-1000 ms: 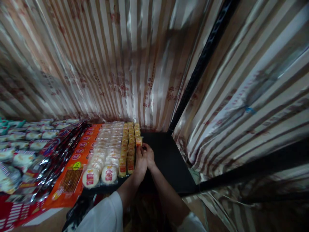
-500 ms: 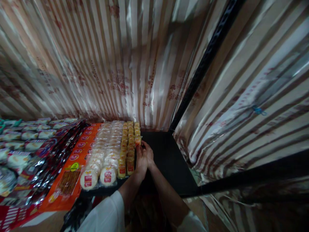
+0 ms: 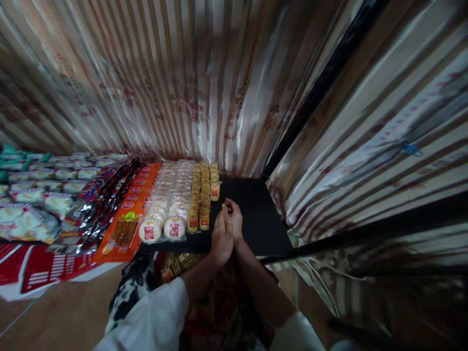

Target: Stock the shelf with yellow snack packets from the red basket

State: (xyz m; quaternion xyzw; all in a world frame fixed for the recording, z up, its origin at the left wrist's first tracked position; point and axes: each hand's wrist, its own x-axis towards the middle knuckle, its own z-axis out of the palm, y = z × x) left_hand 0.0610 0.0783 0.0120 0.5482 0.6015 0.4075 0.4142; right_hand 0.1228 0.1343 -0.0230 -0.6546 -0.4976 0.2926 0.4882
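My left hand [image 3: 222, 239] and my right hand [image 3: 235, 220] are close together over the black shelf [image 3: 261, 219], palms facing each other. The left fingers stretch forward, pressed side by side, and I see nothing in them. My right fingers are long and slightly bent, also with nothing visible in them. Just beyond my fingertips stands a short row of yellow wrapped snack packs [image 3: 215, 191] with a red label on the front one. Left of it run two longer rows of the same yellow snack packs [image 3: 193, 222].
Round white rice crackers [image 3: 174, 228] in clear wrappers stand in rows further left. Then come orange snack packets [image 3: 122, 231], dark shiny packets [image 3: 106, 209] and white bags [image 3: 29, 222]. A black post [image 3: 292, 139] rises at the back right, before striped sheeting [image 3: 226, 87]. Golden packs [image 3: 179, 265] lie below the shelf.
My hands have drawn back from the short row of yellow packs towards me, leaving its front pack standing. The view has shifted, showing more below the shelf.
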